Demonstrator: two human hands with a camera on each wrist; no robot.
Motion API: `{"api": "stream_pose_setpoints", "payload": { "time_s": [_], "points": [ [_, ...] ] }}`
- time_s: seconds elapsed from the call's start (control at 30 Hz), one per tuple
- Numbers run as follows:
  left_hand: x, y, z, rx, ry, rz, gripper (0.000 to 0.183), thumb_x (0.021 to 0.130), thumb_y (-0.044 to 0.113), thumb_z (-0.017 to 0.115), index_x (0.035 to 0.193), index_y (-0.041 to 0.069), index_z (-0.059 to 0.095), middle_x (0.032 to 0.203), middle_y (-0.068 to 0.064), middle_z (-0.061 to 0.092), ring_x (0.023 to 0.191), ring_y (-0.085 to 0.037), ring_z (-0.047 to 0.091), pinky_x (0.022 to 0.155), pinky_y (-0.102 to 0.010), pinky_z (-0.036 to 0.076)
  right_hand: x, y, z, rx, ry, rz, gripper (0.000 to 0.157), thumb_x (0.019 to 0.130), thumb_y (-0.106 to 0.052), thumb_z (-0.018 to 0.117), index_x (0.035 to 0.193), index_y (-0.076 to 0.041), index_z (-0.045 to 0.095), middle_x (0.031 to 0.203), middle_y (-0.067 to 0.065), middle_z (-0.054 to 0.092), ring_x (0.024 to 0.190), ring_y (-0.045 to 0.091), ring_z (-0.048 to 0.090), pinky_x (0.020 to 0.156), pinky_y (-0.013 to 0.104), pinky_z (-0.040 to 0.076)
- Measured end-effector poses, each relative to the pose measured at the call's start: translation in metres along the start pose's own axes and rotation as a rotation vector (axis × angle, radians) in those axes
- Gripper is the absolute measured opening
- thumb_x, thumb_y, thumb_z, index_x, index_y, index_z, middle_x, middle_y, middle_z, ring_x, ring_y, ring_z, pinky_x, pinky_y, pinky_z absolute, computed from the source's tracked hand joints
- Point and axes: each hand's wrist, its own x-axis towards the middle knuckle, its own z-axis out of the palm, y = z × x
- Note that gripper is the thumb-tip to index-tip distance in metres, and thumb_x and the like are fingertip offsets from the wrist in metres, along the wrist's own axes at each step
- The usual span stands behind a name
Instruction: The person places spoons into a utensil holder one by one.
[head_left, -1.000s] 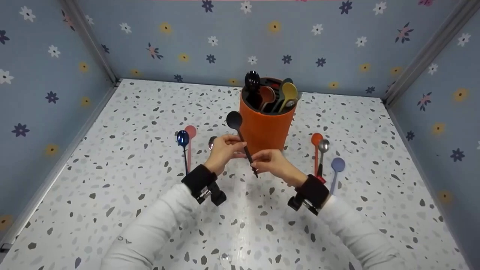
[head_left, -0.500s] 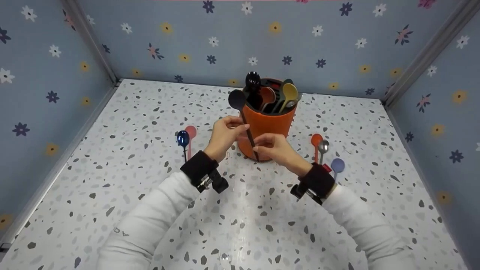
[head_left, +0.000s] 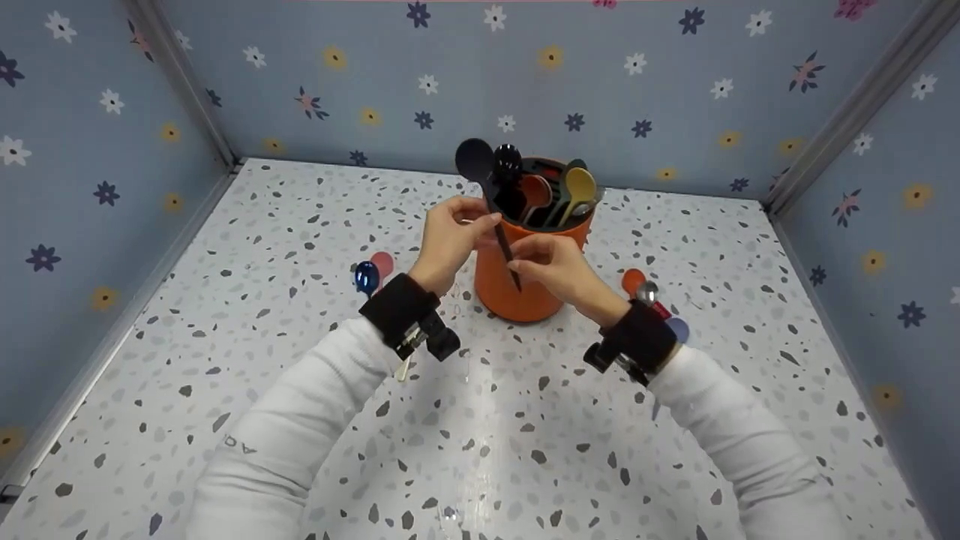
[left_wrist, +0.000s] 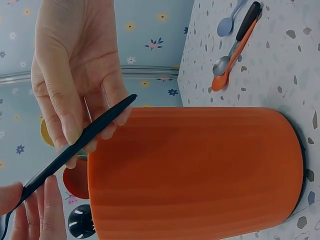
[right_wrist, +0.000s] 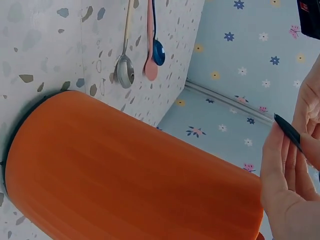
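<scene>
A black spoon is held tilted, bowl up, in front of the orange utensil holder. My left hand pinches its handle below the bowl. Lower on the same handle, my right hand grips it between thumb and fingers. The left wrist view shows the dark handle crossing both hands beside the holder's wall. In the holder stand a glossy black spoon, a brown-red spoon and a yellow spoon, among others.
Left on the speckled table lie a blue spoon, a pink spoon and a metal spoon. At the right are an orange spoon, a black-handled metal spoon and a lilac spoon. Flowered panels enclose the table.
Both hands have raised the black spoon and carried it away from me, so its bowl now stands at the height of the holder's rim. The holder and the spoons on the table have stayed put.
</scene>
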Motion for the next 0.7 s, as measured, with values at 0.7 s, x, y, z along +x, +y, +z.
{"api": "stream_pose_setpoints", "payload": {
  "time_s": [0.7],
  "points": [
    [0.022,0.049,0.016,0.084,0.012,0.222,0.02,0.082,0.0,0.059,0.101,-0.006,0.055,0.09,-0.013,0.056,0.082,-0.023,0.057,0.074,-0.028,0.053,0.036,-0.039,-0.018,0.055,0.144,-0.043,0.023,0.084,0.0,0.056,0.104,0.009,0.057,0.099,0.017,0.059,0.092,0.028,0.058,0.08,0.03,0.051]
  ]
}}
